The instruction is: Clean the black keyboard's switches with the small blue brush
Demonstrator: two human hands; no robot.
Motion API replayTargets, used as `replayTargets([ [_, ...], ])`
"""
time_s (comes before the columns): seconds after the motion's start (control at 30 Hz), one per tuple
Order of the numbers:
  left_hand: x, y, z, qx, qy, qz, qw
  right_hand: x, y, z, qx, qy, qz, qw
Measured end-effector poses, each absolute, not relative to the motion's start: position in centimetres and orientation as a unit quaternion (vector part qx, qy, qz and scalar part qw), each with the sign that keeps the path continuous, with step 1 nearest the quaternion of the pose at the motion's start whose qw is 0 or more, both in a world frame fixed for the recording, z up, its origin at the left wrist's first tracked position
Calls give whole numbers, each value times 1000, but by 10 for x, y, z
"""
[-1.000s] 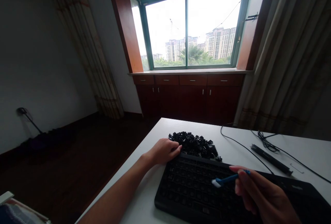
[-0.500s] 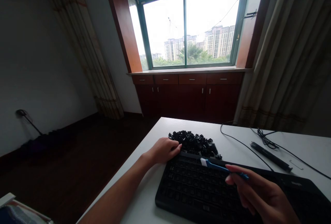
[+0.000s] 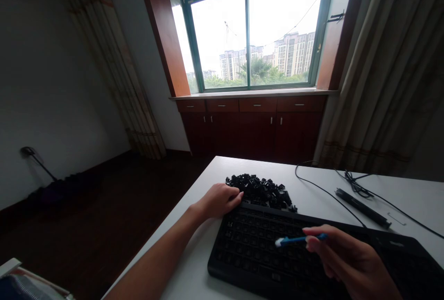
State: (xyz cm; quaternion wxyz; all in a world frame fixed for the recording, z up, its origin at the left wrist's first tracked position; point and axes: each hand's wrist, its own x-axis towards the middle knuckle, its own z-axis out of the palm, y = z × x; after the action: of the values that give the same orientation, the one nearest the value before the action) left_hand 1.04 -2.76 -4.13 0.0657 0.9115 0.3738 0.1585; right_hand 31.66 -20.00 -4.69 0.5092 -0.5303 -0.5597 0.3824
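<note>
A black keyboard (image 3: 249, 249) with its keycaps off lies on the white table. My right hand (image 3: 347, 254) pinches a blue brush (image 3: 294, 240), whose white bristles are over the middle of the key area. At the keyboard's upper left corner rests my left hand (image 3: 224, 200), its fingers curled in; whether they grip the edge or anything else is hidden. Just behind the keyboard, beside my left hand, is a heap of loose black keycaps (image 3: 262, 189).
On the white table (image 3: 319, 189), a long black bar (image 3: 362, 208) and a thin bent wire (image 3: 396, 219) lie behind the keyboard at the right. A black cable (image 3: 359, 189) is coiled nearby. Dark red cabinets (image 3: 256, 129) stand below the window beyond.
My right hand has turned the brush, and its bristles have moved from the keyboard's back edge towards me, over the middle rows. My left hand stays in place.
</note>
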Motion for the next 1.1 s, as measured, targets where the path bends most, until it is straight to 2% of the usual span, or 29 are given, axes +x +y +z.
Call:
replayTargets([
  [0.17, 11, -28, -40, 913, 371, 156, 70, 317, -200, -50, -526, -612, 358, 469],
  [0.37, 10, -28, -41, 910, 379, 153, 65, 314, -199, -46, -496, -626, 340, 496],
  [0.6, 10, -27, -43, 908, 385, 151, 71, 319, -201, -48, -429, -720, 154, 524],
  [0.77, 10, -26, -45, 909, 382, 152, 70, 319, -206, -44, -476, -672, 176, 539],
  [0.93, 11, -25, -47, 911, 375, 158, 67, 316, -200, -44, -489, -685, 228, 491],
  [1.1, 11, -25, -47, 913, 372, 158, 62, 320, -202, -51, -427, -751, 122, 489],
])
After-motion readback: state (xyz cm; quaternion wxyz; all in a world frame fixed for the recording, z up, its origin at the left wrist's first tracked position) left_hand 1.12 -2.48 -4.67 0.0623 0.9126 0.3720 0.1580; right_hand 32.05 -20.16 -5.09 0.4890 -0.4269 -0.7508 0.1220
